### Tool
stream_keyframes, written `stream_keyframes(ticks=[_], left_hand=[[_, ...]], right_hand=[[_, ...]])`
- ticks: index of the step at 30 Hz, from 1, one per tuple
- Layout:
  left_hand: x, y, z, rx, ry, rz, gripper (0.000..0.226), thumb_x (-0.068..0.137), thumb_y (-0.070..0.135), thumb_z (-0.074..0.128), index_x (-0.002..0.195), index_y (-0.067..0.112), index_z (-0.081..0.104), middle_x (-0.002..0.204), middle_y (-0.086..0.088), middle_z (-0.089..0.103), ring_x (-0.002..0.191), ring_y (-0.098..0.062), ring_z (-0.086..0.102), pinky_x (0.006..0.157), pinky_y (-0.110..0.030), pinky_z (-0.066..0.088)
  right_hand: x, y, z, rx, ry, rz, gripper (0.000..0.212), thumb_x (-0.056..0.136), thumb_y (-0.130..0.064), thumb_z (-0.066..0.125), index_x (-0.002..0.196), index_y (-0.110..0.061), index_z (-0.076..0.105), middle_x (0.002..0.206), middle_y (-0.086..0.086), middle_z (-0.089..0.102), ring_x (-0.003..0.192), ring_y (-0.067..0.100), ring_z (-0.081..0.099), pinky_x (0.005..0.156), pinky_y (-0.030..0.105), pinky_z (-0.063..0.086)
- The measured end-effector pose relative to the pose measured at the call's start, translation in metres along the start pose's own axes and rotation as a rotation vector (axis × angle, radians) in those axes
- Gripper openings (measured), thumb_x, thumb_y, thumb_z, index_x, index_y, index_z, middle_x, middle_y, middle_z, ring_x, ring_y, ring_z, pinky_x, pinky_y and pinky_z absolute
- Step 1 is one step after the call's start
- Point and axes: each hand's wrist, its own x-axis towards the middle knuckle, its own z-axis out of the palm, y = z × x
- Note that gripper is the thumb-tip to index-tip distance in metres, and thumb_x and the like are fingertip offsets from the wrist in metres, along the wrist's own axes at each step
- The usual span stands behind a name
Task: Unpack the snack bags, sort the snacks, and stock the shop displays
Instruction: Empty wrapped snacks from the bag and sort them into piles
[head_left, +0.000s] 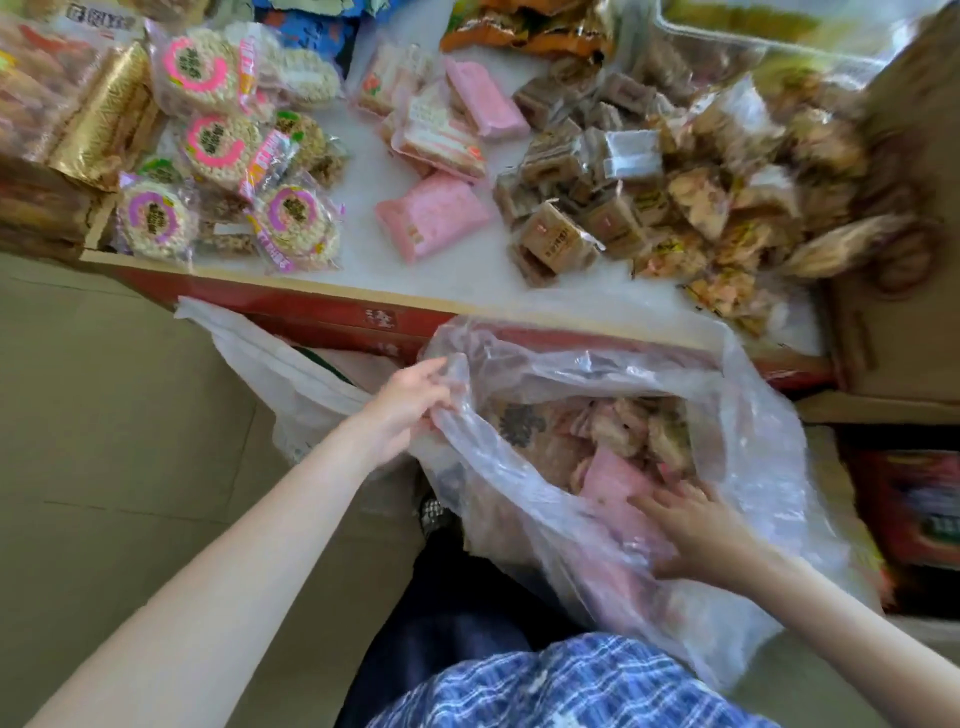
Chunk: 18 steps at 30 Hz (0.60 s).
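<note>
Your left hand (410, 405) pinches the bag (727, 467) rim to keep it gaping, so your right hand (691, 525), fingers spread flat, reaches the pink pack (610, 480) at its fingertips.

A small snack shop: a white-topped display counter (457, 280) heaped with sorted wrapped snacks, round puffed-rice cakes (208, 140) far left, brown square packets (582, 208) right.
</note>
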Motion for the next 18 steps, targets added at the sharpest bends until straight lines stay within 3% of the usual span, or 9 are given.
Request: stream_keyframes(ticks=[3, 5, 8, 12, 15, 18], left_hand=[[-0.022, 0.047, 0.033, 0.009, -0.072, 0.136, 0.053, 0.084, -0.015, 0.039, 0.131, 0.008, 0.05, 0.086, 0.002, 0.058, 0.056, -0.002, 0.053, 0.046, -0.01, 0.04], [-0.036, 0.075, 0.058, 0.047, -0.102, 0.216, 0.049, 0.086, -0.015, 0.035, 0.125, 0.01, 0.052, 0.079, 0.002, 0.055, 0.044, 0.001, 0.05, 0.042, -0.01, 0.039], [-0.052, 0.109, 0.088, 0.077, -0.07, 0.327, 0.045, 0.088, -0.013, 0.034, 0.127, 0.0, 0.052, 0.071, -0.001, 0.054, 0.04, -0.001, 0.049, 0.042, -0.012, 0.04], [-0.08, 0.15, 0.109, 0.018, -0.009, 0.43, 0.041, 0.089, -0.011, 0.033, 0.123, -0.003, 0.053, 0.05, 0.001, 0.056, 0.036, -0.003, 0.049, 0.038, -0.012, 0.038], [-0.108, 0.182, 0.126, 0.069, -0.021, 0.533, 0.037, 0.09, -0.007, 0.036, 0.12, 0.003, 0.057, 0.068, -0.005, 0.054, 0.055, -0.008, 0.05, 0.047, -0.016, 0.042], [-0.142, 0.217, 0.146, 0.041, -0.042, 0.643, 0.025, 0.09, -0.004, 0.04, 0.087, 0.008, 0.062, 0.061, -0.003, 0.047, 0.05, -0.008, 0.048, 0.045, -0.016, 0.04]], right_hand=[[-0.014, 0.018, -0.004, 0.081, -0.044, 0.1, 0.041, 0.091, -0.031, 0.053, 0.131, -0.023, 0.05, 0.121, 0.003, 0.06, 0.116, 0.023, 0.054, 0.094, 0.03, 0.041], [-0.019, 0.032, -0.023, 0.197, 0.037, 0.182, 0.027, 0.094, -0.025, 0.048, 0.117, -0.02, 0.06, 0.113, 0.004, 0.064, 0.106, 0.023, 0.059, 0.082, 0.031, 0.046], [-0.031, 0.059, -0.056, 0.303, 0.238, 0.25, 0.021, 0.092, -0.029, 0.054, 0.104, -0.016, 0.065, 0.105, 0.006, 0.066, 0.103, 0.026, 0.059, 0.071, 0.029, 0.042], [-0.055, 0.084, -0.113, 0.483, 0.547, 0.273, 0.012, 0.086, -0.018, 0.059, 0.09, -0.01, 0.067, 0.094, 0.018, 0.067, 0.096, 0.036, 0.061, 0.074, 0.037, 0.046], [-0.069, 0.088, -0.164, 0.563, 0.756, 0.249, 0.013, 0.082, -0.007, 0.058, 0.073, -0.014, 0.063, 0.091, 0.018, 0.066, 0.092, 0.035, 0.06, 0.069, 0.034, 0.042], [-0.094, 0.09, -0.221, 0.647, 1.016, 0.221, 0.015, 0.077, -0.003, 0.057, 0.084, -0.01, 0.069, 0.084, 0.014, 0.065, 0.083, 0.029, 0.06, 0.071, 0.035, 0.048]])
